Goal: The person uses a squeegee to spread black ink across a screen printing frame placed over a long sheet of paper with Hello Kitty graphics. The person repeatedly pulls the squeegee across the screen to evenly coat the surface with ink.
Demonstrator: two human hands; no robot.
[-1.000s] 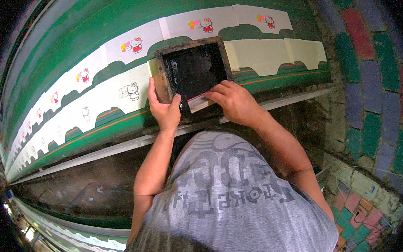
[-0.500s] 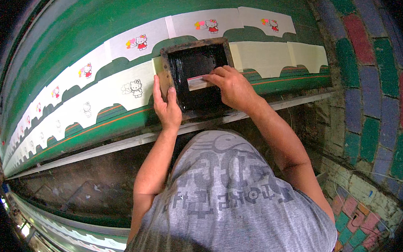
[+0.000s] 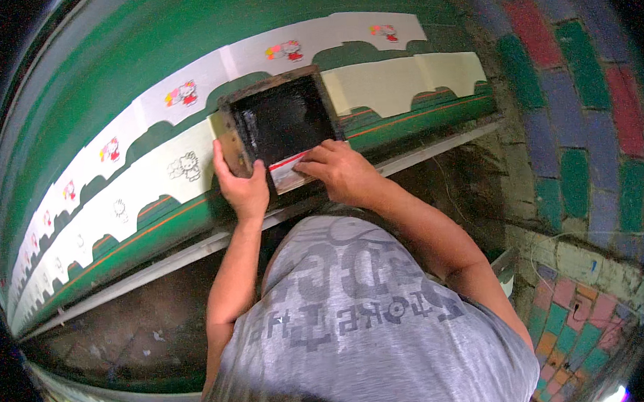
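A dark screen-printing frame [image 3: 236, 149] with a wooden rim lies over the row of pale cut fabric pieces on a green table. Its mesh [image 3: 285, 118] is coated in black ink. My left hand [image 3: 244, 195] holds the frame's left side, thumb toward the near corner and fingers along the outer edge. My right hand [image 3: 341, 172] grips a flat squeegee [image 3: 285, 177] with a red-and-white strip, at the frame's near end. The frame's near rim is partly hidden by the squeegee and my right hand. A piece with a black cartoon-cat outline [image 3: 185, 166] lies just left of the frame.
Beyond the frame runs a row of white pieces with coloured cat prints [image 3: 285, 50]. Unprinted cream pieces [image 3: 381, 87] lie to the right. A pale rail [image 3: 149, 264] edges the green table [image 3: 252, 21] near my body. Coloured brick paving [image 3: 566, 97] is at the right.
My right hand has drawn the squeegee toward me, from the middle of the mesh to the frame's near end. My left hand stays on the frame's left side. The view has shifted and tilted.
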